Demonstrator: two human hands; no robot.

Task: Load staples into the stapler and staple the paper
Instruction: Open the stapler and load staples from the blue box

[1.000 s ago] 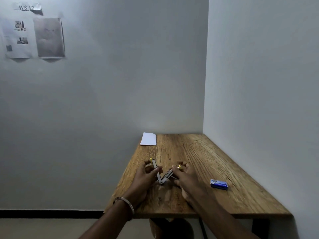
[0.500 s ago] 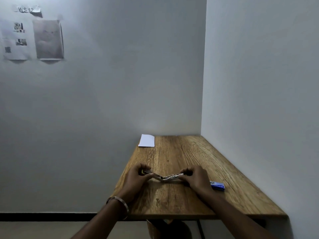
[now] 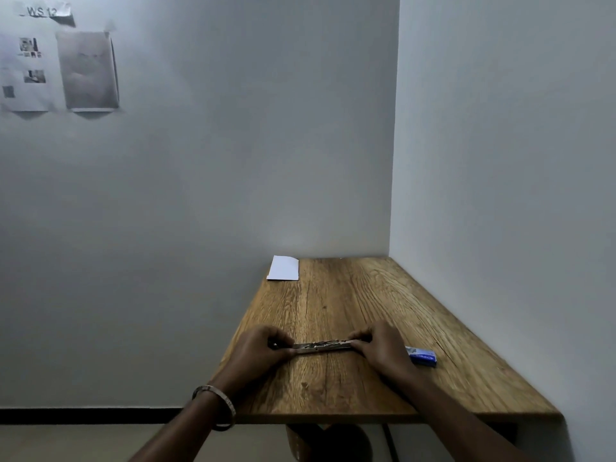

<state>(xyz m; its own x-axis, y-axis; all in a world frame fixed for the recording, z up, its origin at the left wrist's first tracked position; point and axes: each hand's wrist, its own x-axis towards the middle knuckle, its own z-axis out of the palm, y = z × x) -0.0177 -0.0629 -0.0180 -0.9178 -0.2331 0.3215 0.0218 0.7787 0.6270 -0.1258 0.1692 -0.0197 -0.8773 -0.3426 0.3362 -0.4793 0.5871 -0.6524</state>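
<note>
You have the stapler splayed flat on the tabletop at lower centre, left hand and right hand each pinching an end — the loading step. Next, likely: staples from the blue box beside your right hand; paper waits far back.

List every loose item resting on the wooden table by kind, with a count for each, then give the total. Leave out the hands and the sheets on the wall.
Stapler, opened out flat, one end in each hand's grip: 1
Blue staple box, beside the right hand: 1
White paper, at the far left corner: 1
Total: 3
</note>
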